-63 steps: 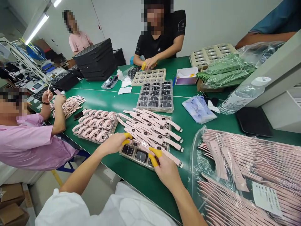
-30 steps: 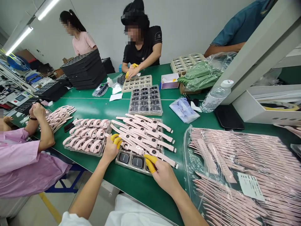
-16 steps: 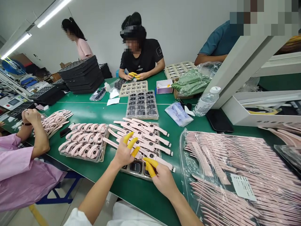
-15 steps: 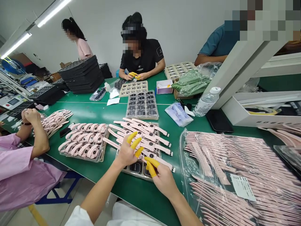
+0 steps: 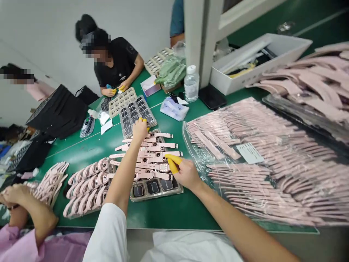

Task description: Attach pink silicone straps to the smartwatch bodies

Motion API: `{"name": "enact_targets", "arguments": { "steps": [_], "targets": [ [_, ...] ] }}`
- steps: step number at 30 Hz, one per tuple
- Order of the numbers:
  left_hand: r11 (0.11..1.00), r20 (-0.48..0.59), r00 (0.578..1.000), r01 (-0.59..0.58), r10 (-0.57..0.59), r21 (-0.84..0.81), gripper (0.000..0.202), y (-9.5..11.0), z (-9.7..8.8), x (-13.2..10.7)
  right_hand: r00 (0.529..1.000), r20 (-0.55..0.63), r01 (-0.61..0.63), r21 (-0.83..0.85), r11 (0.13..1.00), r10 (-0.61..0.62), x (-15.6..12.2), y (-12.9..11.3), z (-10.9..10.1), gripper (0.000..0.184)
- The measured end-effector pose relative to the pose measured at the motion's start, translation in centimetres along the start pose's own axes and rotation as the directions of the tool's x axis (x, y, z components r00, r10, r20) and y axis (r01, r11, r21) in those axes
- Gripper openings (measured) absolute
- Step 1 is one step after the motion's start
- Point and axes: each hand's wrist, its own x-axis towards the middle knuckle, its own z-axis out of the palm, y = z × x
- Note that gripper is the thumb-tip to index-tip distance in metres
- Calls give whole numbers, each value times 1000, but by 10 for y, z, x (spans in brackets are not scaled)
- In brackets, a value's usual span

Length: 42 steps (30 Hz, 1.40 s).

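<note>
My left hand [image 5: 140, 129] stretches over the far end of the laid-out pink-strapped watches [image 5: 155, 144], close to the near edge of a clear tray of dark square watch faces [image 5: 135, 112]. Yellow finger covers show at its tips, but its grip is hidden. At the right side of the watches, my right hand [image 5: 188, 173] has its yellow-covered thumb and finger pressed together beside a strap; what is between them, if anything, is hidden. Beneath the watches lies a tray [image 5: 156, 196] with several dark square faces in its near row.
To the left is a tray of looped pink watches [image 5: 89, 183], with a co-worker's hands [image 5: 16, 194] beyond it. Bagged pink straps [image 5: 261, 160] cover the right side. A bottle [image 5: 191, 83], black phone [image 5: 212, 96] and white box [image 5: 259, 60] stand behind; another co-worker [image 5: 116, 62] sits opposite.
My left hand has moved away from my right hand to the far end of the watches. My right hand stays at their right side. The view has turned right and tilted.
</note>
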Motion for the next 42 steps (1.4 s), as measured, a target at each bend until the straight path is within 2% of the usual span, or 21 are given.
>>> {"name": "enact_targets", "arguments": {
  "steps": [6, 11, 20, 27, 30, 34, 36, 39, 42],
  "targets": [
    [982, 53, 995, -93, 85, 167, 27, -4, -8, 19, 994, -92, -68, -138, 988, 56, 15, 25, 2, 35],
    [974, 28, 996, -86, 82, 208, 23, -14, -19, 32, 977, -138, -183, -154, 971, 162, 24, 37, 8, 26],
    [978, 33, 996, -89, 84, 188, 20, -24, -30, 43, 917, -218, -339, 17, 941, 334, 36, 40, 3, 21],
    [983, 22, 998, -60, 57, 176, 22, -32, -48, 47, 905, -179, -385, 38, 922, 385, 36, 42, 5, 22],
    [984, 40, 998, -48, 41, 172, 21, -27, -44, 41, 898, -166, -408, 25, 912, 407, 37, 41, 5, 22],
    [982, 110, 993, -63, 44, 176, 23, -10, -28, 31, 895, -155, -417, 37, 908, 417, 36, 42, 6, 24],
    [981, 150, 988, -64, 37, 181, 25, -2, -25, 29, 894, -155, -418, 52, 907, 421, 34, 44, 7, 25],
    [985, 218, 975, -74, 39, 154, 32, 6, -38, 25, 886, -158, -431, 68, 900, 436, 33, 45, 8, 28],
    [994, 287, 955, -92, 71, 59, 39, 17, -65, 6, 879, -172, -428, 127, 895, 445, 32, 46, 9, 30]
  ]
}}
